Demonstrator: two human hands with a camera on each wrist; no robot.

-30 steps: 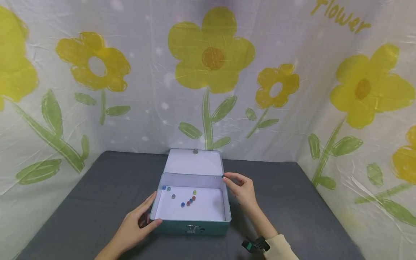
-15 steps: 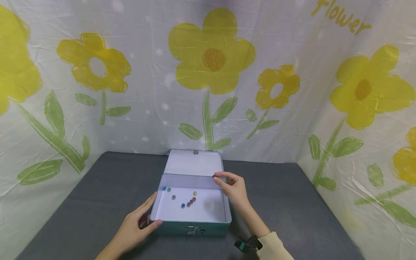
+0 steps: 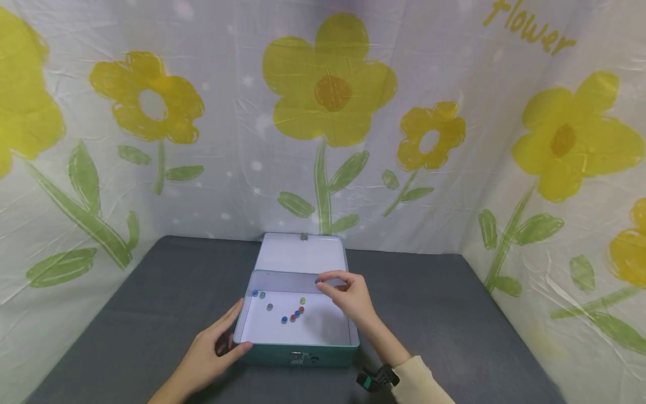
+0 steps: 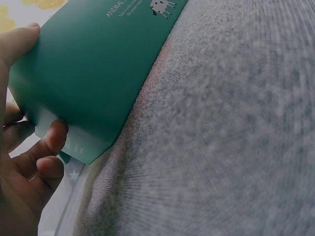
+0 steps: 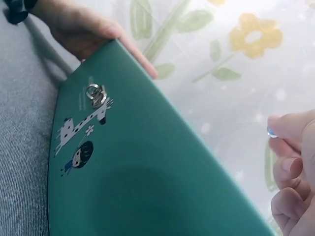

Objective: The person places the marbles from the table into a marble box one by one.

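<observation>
A teal tin box (image 3: 330, 354) stands with its white-lined lid (image 3: 303, 255) raised at the back. My right hand (image 3: 355, 297) pinches a small blue marble (image 5: 271, 132) between thumb and index finger, above the back right part of the box. My left hand (image 3: 207, 350) grips the box's front left corner, thumb at the front rim and fingers along the left wall. On the white floor lie several small marbles: a yellow-green one (image 3: 303, 301), a grey one (image 3: 270, 307), a blue one (image 3: 284, 320) and a red one (image 3: 301, 310) among them.
Dark grey cloth (image 3: 434, 314) covers the table beneath the box. Behind it hangs a white curtain (image 3: 227, 168) with yellow flowers. A metal clasp (image 5: 96, 93) sits on the box's front wall, and a black band (image 3: 377, 378) is round my right wrist.
My right hand has moved left with the marble, from the box's right rim to above its inside. My left hand and the marbles in the box stay where they were.
</observation>
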